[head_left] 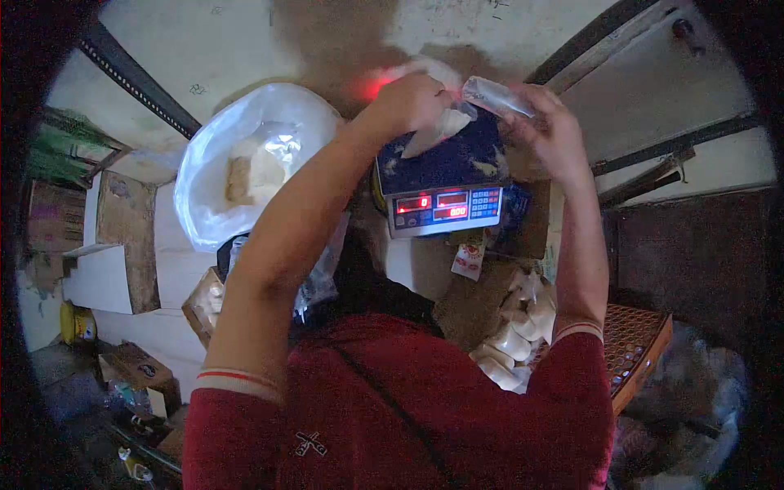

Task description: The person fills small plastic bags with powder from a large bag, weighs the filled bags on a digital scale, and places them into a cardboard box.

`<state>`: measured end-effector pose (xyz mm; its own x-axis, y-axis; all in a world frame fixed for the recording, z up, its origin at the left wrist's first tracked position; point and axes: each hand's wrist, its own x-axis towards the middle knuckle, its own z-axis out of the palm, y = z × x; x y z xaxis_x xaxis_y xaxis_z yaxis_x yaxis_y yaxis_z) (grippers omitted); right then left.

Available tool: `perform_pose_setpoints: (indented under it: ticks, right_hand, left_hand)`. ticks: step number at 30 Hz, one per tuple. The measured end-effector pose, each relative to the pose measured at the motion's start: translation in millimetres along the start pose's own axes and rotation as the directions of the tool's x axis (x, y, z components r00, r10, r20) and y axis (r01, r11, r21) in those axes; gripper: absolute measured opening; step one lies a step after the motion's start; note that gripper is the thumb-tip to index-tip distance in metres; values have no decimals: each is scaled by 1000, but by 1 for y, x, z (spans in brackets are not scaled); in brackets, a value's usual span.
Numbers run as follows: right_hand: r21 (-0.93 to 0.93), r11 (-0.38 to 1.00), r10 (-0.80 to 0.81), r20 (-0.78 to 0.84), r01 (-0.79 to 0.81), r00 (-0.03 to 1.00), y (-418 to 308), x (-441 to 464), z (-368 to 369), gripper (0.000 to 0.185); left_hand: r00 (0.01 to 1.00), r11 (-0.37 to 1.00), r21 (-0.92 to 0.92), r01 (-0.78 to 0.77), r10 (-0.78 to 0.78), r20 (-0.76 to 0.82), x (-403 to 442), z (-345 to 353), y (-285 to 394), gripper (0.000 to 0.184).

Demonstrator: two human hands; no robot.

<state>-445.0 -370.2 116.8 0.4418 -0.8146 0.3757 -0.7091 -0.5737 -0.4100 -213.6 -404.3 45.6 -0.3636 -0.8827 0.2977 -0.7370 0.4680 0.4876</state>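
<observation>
My left hand (412, 102) is closed at the neck of a small clear bag of pale powder (439, 135), which hangs tilted over the dark platform of a digital scale (445, 175). To its right, my right hand (551, 126) grips a clear, tube-shaped piece of plastic (496, 95). Whether this plastic belongs to the same bag I cannot tell. Red digits glow on the scale's display (449, 208), and pale powder is scattered on its platform. Left of the scale stands a large clear plastic sack (200, 184), open at the top, with pale powder and a brownish scoop-like object (238, 180) inside.
Several filled bags (510, 339) lie piled below the scale at the right. Beside them is an orange crate (641, 351) with a perforated surface. Cardboard boxes (139, 371) stand at the lower left. A red-and-white packet (469, 257) sits just below the scale.
</observation>
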Motion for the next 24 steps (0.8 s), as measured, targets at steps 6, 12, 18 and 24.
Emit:
perform_pose_setpoints:
  ticks: [6,12,18,24]
  right_hand:
    - [-145,986,-66,103,81,992,5,9,2,36]
    - [-384,894,-183,154,230,971,0,16,5,40]
    - [-636,696,-194,283,335,939,-25,38,1,50]
    - [-679,571,-327,328,462,886,-31,54,6,52]
  left_hand:
    - [993,993,-105,46,-34,116,8,18,-16,47]
    - [966,994,-83,70,-47,256,15,21,-25,43]
    - [980,998,-56,-13,24,198,23,33,-36,43]
    - [980,983,-174,-61,92,178,24,35,-50,43]
